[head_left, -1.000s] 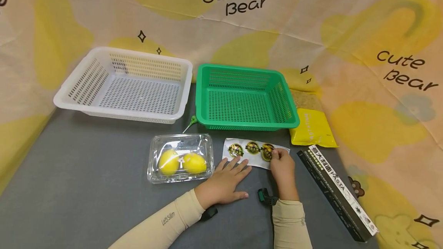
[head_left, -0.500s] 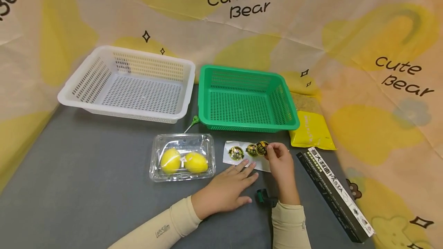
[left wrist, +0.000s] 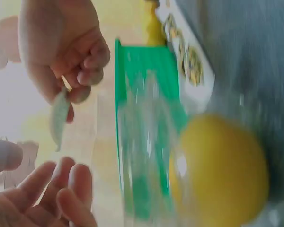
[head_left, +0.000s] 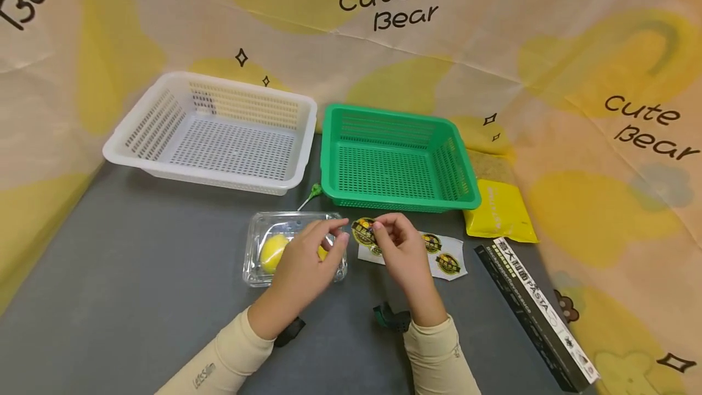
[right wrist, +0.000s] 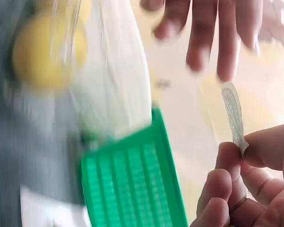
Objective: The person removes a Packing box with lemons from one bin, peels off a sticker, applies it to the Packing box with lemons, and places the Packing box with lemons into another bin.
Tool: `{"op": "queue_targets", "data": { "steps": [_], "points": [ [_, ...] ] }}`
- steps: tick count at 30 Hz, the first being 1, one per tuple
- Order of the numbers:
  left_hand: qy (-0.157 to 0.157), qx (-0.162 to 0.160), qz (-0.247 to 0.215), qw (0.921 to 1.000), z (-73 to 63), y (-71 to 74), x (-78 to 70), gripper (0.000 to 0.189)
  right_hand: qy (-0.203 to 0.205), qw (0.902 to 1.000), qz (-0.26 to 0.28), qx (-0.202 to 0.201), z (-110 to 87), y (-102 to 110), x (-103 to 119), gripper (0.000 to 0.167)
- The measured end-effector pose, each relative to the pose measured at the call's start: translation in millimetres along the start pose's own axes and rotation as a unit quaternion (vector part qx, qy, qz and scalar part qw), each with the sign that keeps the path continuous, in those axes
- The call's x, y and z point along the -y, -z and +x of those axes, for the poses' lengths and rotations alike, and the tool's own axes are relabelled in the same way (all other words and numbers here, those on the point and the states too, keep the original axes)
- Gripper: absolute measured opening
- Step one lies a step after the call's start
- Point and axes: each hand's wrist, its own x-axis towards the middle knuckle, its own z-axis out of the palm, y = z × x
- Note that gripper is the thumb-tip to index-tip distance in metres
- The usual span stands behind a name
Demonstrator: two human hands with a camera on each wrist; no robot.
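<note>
My right hand (head_left: 406,255) pinches a round black-and-gold sticker (head_left: 363,231) between thumb and forefinger. In the right wrist view the sticker (right wrist: 233,113) shows its pale back and bends slightly. My left hand (head_left: 307,264) hovers over the clear plastic box (head_left: 253,267), fingers apart and holding nothing, its fingertips just left of the sticker. Two yellow, lemon-like fruits (head_left: 272,252) lie in the closed box, one mostly hidden by that hand. Below and behind my right hand, the white sticker sheet (head_left: 460,249) lies on the table with several stickers on it.
Behind stand a white plastic basket (head_left: 236,185) and a green basket (head_left: 406,203). A green-headed lollipop (head_left: 315,191) lies before the gap between them. To the right are a yellow packet (head_left: 499,212) and a long black-and-white pasta box (head_left: 537,313).
My right hand has peeled the sticker off the sheet and carried it left. My left hand has lifted from the sheet and moved left over the clear box.
</note>
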Motion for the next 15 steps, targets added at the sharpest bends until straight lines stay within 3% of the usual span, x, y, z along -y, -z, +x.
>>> {"op": "queue_targets", "data": {
  "steps": [5, 10, 15],
  "points": [
    [0.068, 0.009, -0.022, 0.9974, 8.5, 30.6, 9.4, 0.025, 0.027, 0.9982, 0.005, 0.053, 1.9, -32.1, 18.0, 0.009],
    [0.070, -0.004, -0.018, 0.9974, 8.8, 46.9, 15.7, 0.014, 0.040, 0.9948, 0.020, 0.092, 5.5, -53.9, 25.5, 0.017],
    [0.048, -0.023, 0.038, 0.9978, 4.6, 51.7, 24.3, 0.010, 0.048, 0.9919, 0.031, 0.114, 6.9, -64.7, 22.3, 0.020]
  ]
}}
